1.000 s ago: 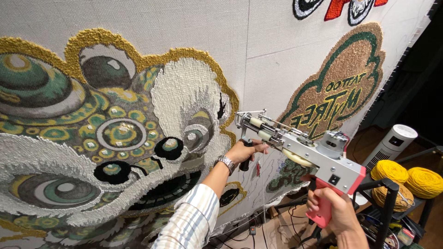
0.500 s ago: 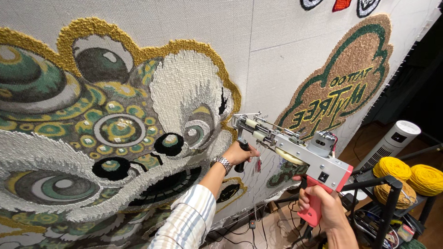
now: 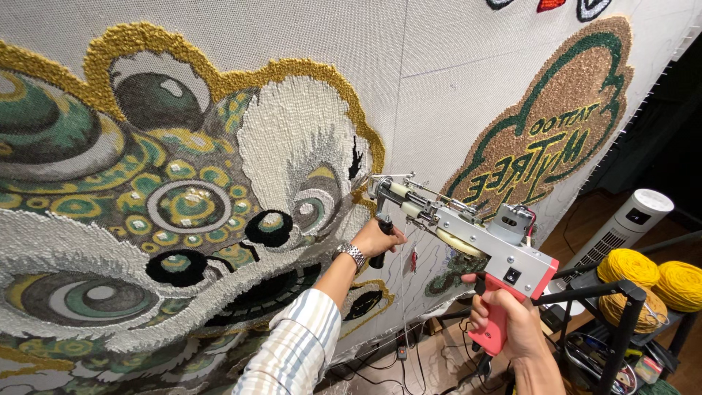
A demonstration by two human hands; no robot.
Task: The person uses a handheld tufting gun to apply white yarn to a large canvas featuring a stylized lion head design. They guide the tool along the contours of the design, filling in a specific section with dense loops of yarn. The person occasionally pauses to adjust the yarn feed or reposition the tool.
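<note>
A tufting gun with a grey metal body and a pink grip points its tip at a stretched grey cloth. My right hand is wrapped round the pink grip at the lower right. My left hand, with a metal watch on the wrist and a striped sleeve, grips the black front handle under the gun's nose. The tip sits at the right edge of a large tufted lion-dance face in white, gold, green and black.
A gold and green tufted emblem with lettering fills the cloth's right side. A black rack carries yellow yarn cones. A white tower fan stands behind it. Cables lie on the wooden floor.
Both hands and the gun stay in their grip; the gun's tip has slid slightly along the lion's right edge while the view shifted down and left.
</note>
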